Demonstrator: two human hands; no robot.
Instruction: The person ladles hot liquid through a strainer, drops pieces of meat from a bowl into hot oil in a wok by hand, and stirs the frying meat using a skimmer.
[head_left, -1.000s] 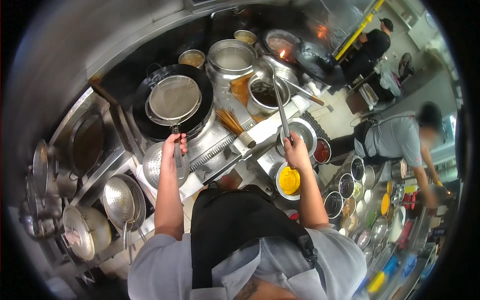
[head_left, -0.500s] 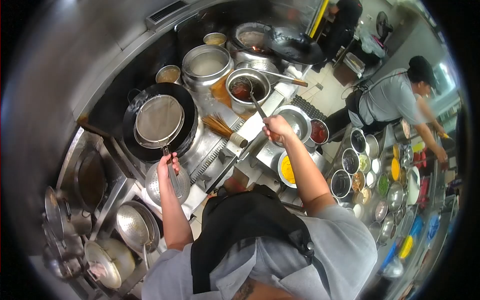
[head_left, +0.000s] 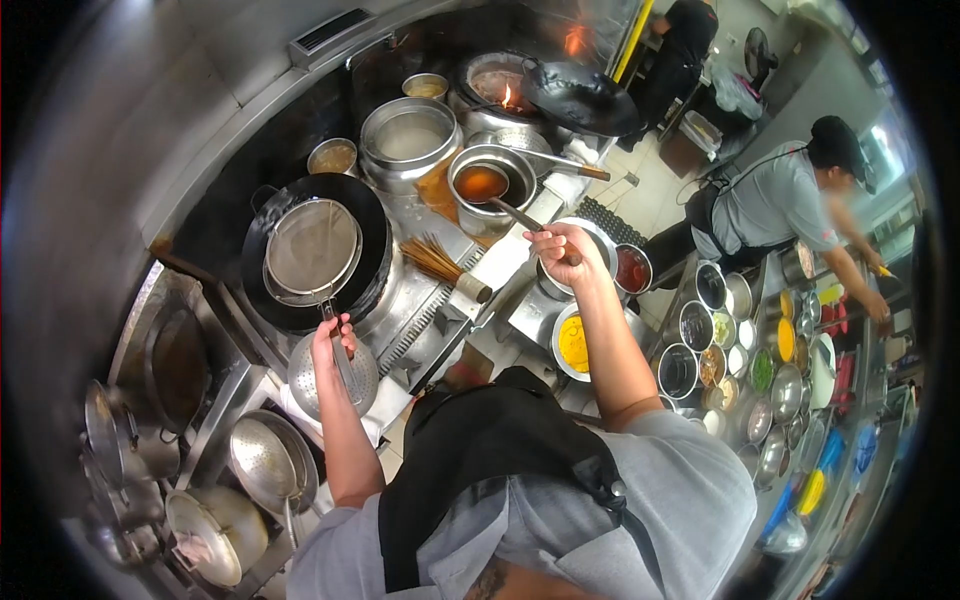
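My left hand [head_left: 333, 342] is closed around the handle of a round fine-mesh strainer [head_left: 313, 245]. The strainer rests over or hovers just above a black wok [head_left: 377, 228]; I cannot tell which. In my right hand [head_left: 563, 254] is the handle of a ladle [head_left: 517, 214], its bowl full of orange-brown liquid. That bowl is over the mouth of a metal pot [head_left: 490, 217] with dark liquid inside. Below my left hand lies a perforated skimmer [head_left: 318, 385], partly hidden by the wrist. A bamboo brush [head_left: 432, 262] lies between the wok and my right arm.
A flame [head_left: 507, 95] burns at the rear burner, beside a tilted wok [head_left: 580, 98]. A large pot [head_left: 408, 140] stands behind the front wok. Yellow liquid fills a bowl [head_left: 573, 343] under my right forearm. At right, a co-worker [head_left: 765, 200] leans over a counter of several containers.
The ladle's bowl has risen from inside the pot, now full of liquid, and my right hand has turned. The rear flame is larger. My left hand and the strainer have barely moved.
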